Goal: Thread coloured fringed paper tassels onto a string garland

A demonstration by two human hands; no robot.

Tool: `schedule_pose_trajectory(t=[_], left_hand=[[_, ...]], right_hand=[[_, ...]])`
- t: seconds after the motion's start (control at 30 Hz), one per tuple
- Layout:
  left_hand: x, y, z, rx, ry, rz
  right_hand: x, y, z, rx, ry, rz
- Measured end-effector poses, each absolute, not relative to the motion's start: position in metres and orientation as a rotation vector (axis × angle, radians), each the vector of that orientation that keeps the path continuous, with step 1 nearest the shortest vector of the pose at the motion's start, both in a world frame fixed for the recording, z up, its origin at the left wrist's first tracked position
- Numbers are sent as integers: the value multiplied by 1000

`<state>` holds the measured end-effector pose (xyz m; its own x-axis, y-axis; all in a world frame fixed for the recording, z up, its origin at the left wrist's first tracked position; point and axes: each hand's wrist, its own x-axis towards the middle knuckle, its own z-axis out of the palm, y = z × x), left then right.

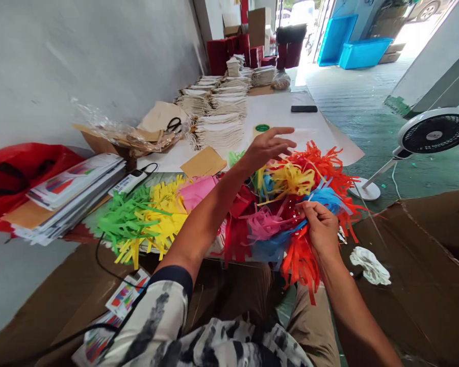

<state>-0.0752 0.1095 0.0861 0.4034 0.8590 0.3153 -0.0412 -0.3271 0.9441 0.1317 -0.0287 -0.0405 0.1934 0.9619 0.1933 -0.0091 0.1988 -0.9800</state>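
Observation:
Fringed paper tassels in several colours are heaped along the near edge of the table. My left hand (271, 144) is raised over the heap with its fingers stretched out and nothing in them. Below it lie a yellow tassel (294, 176) and a pink one (265, 221). Thumb and fingers of my right hand (323, 227) pinch a thin part of the tassels; the exact piece is partly hidden. Close to that hand are a blue tassel (327, 198) and an orange-red tassel (303, 262), which hangs over the table edge. Green fringe (128, 219) lies at the left.
Stacks of pale bundles (222, 127) fill the table's far left. A tape roll (262, 128), a black phone (304, 109) and scissors (173, 125) lie on it. Papers (76, 188) are piled at left. A fan (432, 135) stands right, near crumpled tissue (370, 265).

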Motion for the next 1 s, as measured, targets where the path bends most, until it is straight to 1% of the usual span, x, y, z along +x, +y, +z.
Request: schedule_pose_trajectory(t=[0.07,0.1,0.2,0.3,0.47,0.6,0.67,0.73,0.9,0.93,1.0], left_hand=[[-84,99,79,1716,802,1217],[-89,93,73,1802,854,1210],[-98,78,54,2110,971,1060],[-92,68,38,2377,919,906],[-62,69,18,2626,722,682],[-48,76,8,2719,803,616],[-49,77,11,2652,839,658],[-52,78,21,2521,844,780],[-55,74,54,1957,881,1419],[-54,71,57,1866,901,1460],[-50,63,56,1785,931,1340]], right_hand=[[133,-30,-43,-1131,-1147,944],[133,-30,-44,-1125,-1156,950],[132,-30,-47,-1104,-1172,968],[129,-30,-49,-1112,-1160,987],[126,-32,-49,-1129,-1143,979],[127,-33,-46,-1132,-1159,957],[127,-34,-45,-1135,-1173,940],[128,-35,-45,-1138,-1187,928],[128,-38,-38,-1125,-1209,866],[128,-39,-34,-1125,-1200,837],[128,-41,-25,-1134,-1168,766]])
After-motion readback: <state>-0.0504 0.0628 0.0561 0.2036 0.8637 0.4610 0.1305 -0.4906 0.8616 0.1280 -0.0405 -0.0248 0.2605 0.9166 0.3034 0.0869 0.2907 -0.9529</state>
